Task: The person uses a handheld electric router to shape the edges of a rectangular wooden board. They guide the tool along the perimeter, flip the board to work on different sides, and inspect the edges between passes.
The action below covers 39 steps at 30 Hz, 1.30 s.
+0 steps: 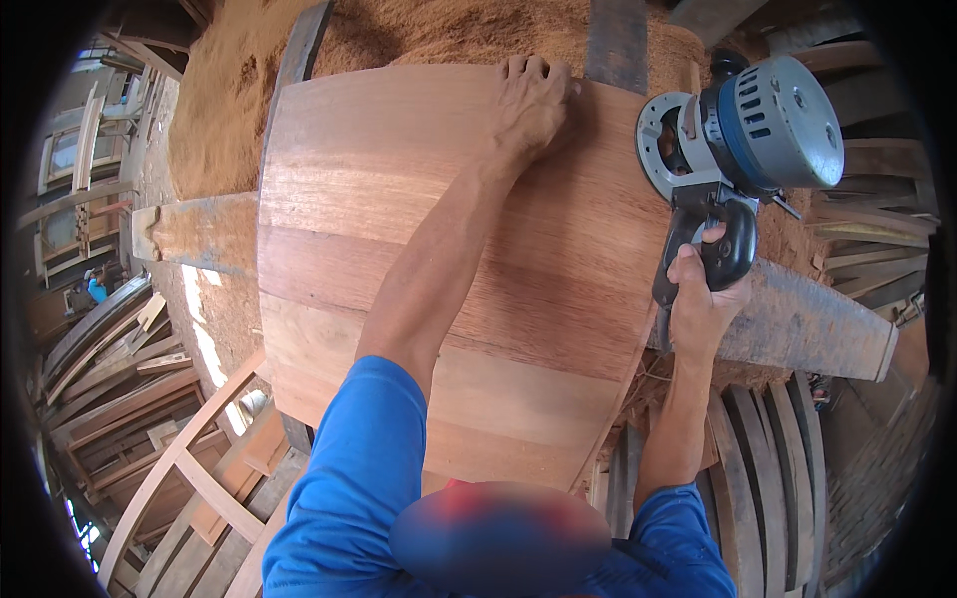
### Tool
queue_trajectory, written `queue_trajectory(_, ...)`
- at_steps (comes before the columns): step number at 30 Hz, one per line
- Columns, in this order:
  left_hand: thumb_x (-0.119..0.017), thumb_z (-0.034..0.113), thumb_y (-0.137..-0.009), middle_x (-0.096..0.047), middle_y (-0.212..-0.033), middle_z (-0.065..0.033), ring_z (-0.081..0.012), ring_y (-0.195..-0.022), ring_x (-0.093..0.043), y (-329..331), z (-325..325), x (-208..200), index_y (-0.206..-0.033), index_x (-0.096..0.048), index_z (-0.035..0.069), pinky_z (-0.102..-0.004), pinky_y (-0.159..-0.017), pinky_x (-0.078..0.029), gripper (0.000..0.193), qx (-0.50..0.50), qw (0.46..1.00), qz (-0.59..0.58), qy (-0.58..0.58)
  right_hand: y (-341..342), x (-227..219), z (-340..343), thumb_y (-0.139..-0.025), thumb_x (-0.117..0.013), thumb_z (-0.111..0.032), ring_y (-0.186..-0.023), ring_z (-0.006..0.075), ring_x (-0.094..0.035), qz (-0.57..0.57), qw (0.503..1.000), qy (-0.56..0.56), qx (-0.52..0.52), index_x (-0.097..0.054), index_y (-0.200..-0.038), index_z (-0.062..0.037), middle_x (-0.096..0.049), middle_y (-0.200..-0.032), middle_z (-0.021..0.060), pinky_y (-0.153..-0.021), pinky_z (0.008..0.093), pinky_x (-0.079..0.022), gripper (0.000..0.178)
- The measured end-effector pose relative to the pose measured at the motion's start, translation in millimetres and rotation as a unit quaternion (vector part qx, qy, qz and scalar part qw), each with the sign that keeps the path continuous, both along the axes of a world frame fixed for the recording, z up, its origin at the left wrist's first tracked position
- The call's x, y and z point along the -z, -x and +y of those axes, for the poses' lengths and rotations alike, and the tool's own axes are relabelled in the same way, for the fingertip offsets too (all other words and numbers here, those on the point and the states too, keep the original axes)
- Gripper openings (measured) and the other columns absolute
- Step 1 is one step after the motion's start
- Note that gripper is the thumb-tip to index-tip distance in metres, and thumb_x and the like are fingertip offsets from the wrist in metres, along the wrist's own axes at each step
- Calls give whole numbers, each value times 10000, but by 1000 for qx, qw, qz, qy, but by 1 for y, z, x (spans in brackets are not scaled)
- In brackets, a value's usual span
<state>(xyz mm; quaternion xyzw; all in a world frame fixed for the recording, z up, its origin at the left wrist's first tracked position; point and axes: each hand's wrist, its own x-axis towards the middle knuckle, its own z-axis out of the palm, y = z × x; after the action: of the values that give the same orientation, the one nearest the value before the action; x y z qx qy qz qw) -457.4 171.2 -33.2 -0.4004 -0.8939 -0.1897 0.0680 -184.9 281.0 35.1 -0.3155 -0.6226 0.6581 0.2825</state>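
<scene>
A broad panel of joined reddish-brown wooden boards lies in front of me, its sides slightly curved. My left hand rests at the panel's far edge, fingers curled over it and closed on the wood. On the right, my right hand is wrapped round the black handle of a router. The router has a grey-and-blue motor housing and a round metal base. It is tilted on its side, the base beside the panel's far right edge. Whether base and wood touch, I cannot tell. The router's bit is not clearly visible.
Beneath the panel, a worn wooden support beam sticks out on both sides. Sawdust is heaped beyond the far edge. Curved timber pieces stand at the lower right, and a wooden frame lies at the lower left.
</scene>
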Motion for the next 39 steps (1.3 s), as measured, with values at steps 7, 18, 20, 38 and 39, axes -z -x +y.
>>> queue_trajectory(7, -576, 334, -1038, -623, -1221, -166, -369, -1142, -536, -2, -1, -2, -1177, -616, 97, -490, -1039, -416, 278, -3, 1000, -26, 6, 3, 2, 1, -891, -657, 82, -661, 73, -587, -11, 999, -39, -11, -595, -1151, -53, -642, -827, 48, -594, 248, -466, 299)
queue_trajectory(18, -682, 374, -983, -686, -1284, -63, -411, -1421, -457, -51, 46, -15, -1121, -705, 179, -623, -1252, -189, 240, 108, 979, -142, -98, 2, -3, -2, -888, -662, 78, -677, 71, -588, -28, 999, -40, 5, -604, -1125, -49, -642, -838, 42, -606, 244, -472, 275)
queue_trajectory(20, -674, 340, -988, -700, -1219, -62, -449, -1411, -458, -55, 46, -13, -1079, -683, 156, -633, -1240, -193, 206, 127, 970, -140, -151, -2, -3, -4, -889, -663, 76, -683, 71, -591, -35, 999, -41, 1, -602, -1126, -46, -640, -836, 39, -613, 242, -475, 273)
queue_trajectory(38, -656, 115, -949, -567, -1470, -232, -496, -1470, -385, -189, -47, -40, -1112, -591, 75, -602, -1252, -215, 180, 157, 965, -193, -87, -151, -3, -100, -913, -712, 8, -746, 80, -589, -96, 995, -32, 0, -574, -1157, -18, -620, -897, 36, -649, 244, -485, 281)
queue_trajectory(39, -655, 108, -948, -569, -1470, -231, -494, -1468, -389, -196, -52, -39, -1111, -594, 74, -601, -1251, -217, 178, 154, 965, -193, -88, -155, -3, -105, -916, -704, 6, -703, 80, -573, -90, 994, -63, -3, -564, -1164, -30, -622, -853, 36, -623, 239, -466, 287)
